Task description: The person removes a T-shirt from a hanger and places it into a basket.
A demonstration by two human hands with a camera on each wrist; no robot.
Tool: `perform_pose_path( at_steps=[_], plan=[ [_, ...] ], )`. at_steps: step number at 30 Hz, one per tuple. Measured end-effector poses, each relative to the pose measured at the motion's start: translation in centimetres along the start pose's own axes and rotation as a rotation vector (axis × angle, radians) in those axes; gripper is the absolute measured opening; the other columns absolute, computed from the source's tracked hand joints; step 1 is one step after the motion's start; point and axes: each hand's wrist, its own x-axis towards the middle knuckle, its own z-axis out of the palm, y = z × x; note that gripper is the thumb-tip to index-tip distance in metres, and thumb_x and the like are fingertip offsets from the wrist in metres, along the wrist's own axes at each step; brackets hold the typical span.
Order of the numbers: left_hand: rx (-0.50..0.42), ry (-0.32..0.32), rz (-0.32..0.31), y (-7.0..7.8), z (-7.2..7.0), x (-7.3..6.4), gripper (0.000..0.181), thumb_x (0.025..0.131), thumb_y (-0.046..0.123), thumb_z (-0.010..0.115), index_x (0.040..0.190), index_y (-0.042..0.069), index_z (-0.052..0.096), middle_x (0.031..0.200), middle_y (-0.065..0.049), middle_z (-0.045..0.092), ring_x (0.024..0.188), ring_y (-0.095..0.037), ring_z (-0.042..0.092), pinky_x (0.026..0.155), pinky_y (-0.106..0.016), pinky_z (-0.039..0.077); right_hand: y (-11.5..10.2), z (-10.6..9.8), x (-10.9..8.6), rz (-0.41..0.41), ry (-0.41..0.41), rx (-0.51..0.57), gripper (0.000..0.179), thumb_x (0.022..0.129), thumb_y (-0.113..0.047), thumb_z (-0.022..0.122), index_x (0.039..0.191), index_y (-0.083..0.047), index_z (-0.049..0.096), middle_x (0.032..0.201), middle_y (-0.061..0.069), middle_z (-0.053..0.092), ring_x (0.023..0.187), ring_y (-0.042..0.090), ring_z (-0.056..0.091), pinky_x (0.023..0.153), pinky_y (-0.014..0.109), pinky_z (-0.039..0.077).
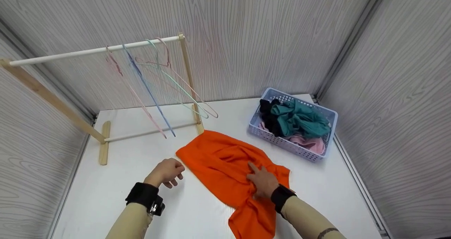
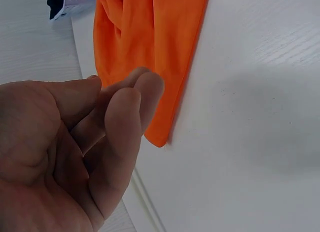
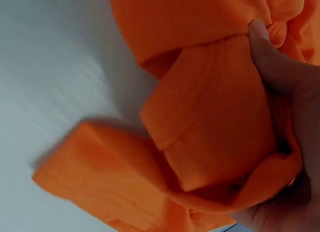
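Observation:
An orange garment [image 1: 225,168] lies rumpled on the white table, with a sleeve-like end toward the front. My right hand [image 1: 262,182] rests on it, fingers spread over the cloth in the head view. In the right wrist view, one digit [image 3: 265,52] lies on top of the orange cloth [image 3: 220,117], and a fold covers part of the hand lower down. My left hand [image 1: 167,172] hovers just left of the garment's edge. Its fingers [image 2: 122,122] are loosely bent with nothing between them, and they overlap the cloth's corner in the left wrist view.
A wooden rack with a white rail [image 1: 70,55] stands at the back left. On it hang pink hangers [image 1: 141,103], a blue hanger [image 1: 151,94] and a mint hanger [image 1: 179,85]. At the back right, a lavender basket [image 1: 252,128] contains teal, black and pink clothes. Walls enclose the table.

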Motion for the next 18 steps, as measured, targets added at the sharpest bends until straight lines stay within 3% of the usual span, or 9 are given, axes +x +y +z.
perform_pose_path(
  at_steps=[2, 6, 8, 10, 14, 16, 18],
  plan=[
    [-0.008, -0.009, 0.001, 0.1, 0.1, 0.0, 0.025, 0.098, 0.016, 0.049, 0.105, 0.002, 0.068, 0.084, -0.010, 0.072, 0.060, -0.020, 0.069, 0.051, -0.032, 0.057, 0.2, 0.1, 0.1, -0.037, 0.039, 0.002, 0.052, 0.071, -0.042, 0.085, 0.115, -0.023, 0.065, 0.154, 0.008, 0.034, 0.105, 0.035, 0.058, 0.078, 0.045, 0.058],
    [-0.024, -0.027, -0.008, -0.1, 0.0, -0.1, 0.028, 0.100, 0.017, 0.050, 0.117, -0.001, 0.063, 0.088, -0.012, 0.072, 0.063, -0.021, 0.069, 0.052, -0.033, 0.058, 0.7, 0.3, 0.1, -0.107, 0.142, 0.029, 0.026, 0.079, -0.026, 0.080, 0.099, -0.020, 0.066, 0.111, 0.004, 0.060, 0.078, 0.021, 0.056, 0.075, 0.038, 0.056],
    [-0.025, -0.035, -0.013, -0.2, 0.1, -0.1, 0.029, 0.100, 0.017, 0.050, 0.120, -0.001, 0.062, 0.089, -0.013, 0.072, 0.063, -0.021, 0.070, 0.052, -0.033, 0.058, 1.0, 0.4, -0.1, -0.107, 0.153, 0.068, 0.027, 0.082, -0.019, 0.076, 0.105, -0.020, 0.061, 0.089, 0.001, 0.058, 0.074, 0.020, 0.053, 0.073, 0.036, 0.053],
    [-0.026, -0.039, -0.016, -0.2, 0.0, -0.2, 0.029, 0.100, 0.017, 0.050, 0.121, -0.001, 0.061, 0.090, -0.013, 0.072, 0.064, -0.021, 0.070, 0.053, -0.034, 0.058, 1.2, 0.2, -0.2, -0.079, 0.111, 0.140, 0.038, 0.086, -0.017, 0.072, 0.119, -0.021, 0.056, 0.080, 0.002, 0.055, 0.073, 0.021, 0.051, 0.076, 0.038, 0.052],
    [-0.029, -0.047, -0.015, -0.2, -0.1, -0.3, 0.030, 0.100, 0.016, 0.050, 0.122, -0.002, 0.060, 0.089, -0.011, 0.072, 0.066, -0.023, 0.071, 0.053, -0.034, 0.059, 2.0, -1.5, -0.2, 0.014, 0.056, 0.251, 0.055, 0.092, -0.018, 0.065, 0.142, -0.026, 0.045, 0.096, 0.006, 0.063, 0.090, 0.025, 0.059, 0.093, 0.046, 0.052],
    [-0.030, -0.051, -0.013, -0.3, -0.2, -0.4, 0.030, 0.100, 0.016, 0.049, 0.122, -0.002, 0.060, 0.090, -0.012, 0.072, 0.067, -0.023, 0.071, 0.053, -0.034, 0.059, 2.6, -2.8, 0.0, 0.056, 0.087, 0.279, 0.049, 0.093, -0.017, 0.062, 0.140, -0.023, 0.050, 0.110, 0.008, 0.064, 0.103, 0.027, 0.060, 0.100, 0.048, 0.049],
    [-0.033, -0.056, -0.009, -0.3, -0.2, -0.6, 0.030, 0.100, 0.016, 0.049, 0.122, -0.002, 0.059, 0.093, -0.013, 0.072, 0.067, -0.023, 0.071, 0.053, -0.034, 0.059, 3.3, -4.7, 0.1, 0.084, 0.143, 0.294, 0.037, 0.092, -0.013, 0.060, 0.128, -0.017, 0.060, 0.120, 0.010, 0.061, 0.110, 0.029, 0.058, 0.102, 0.049, 0.047]
  ],
)
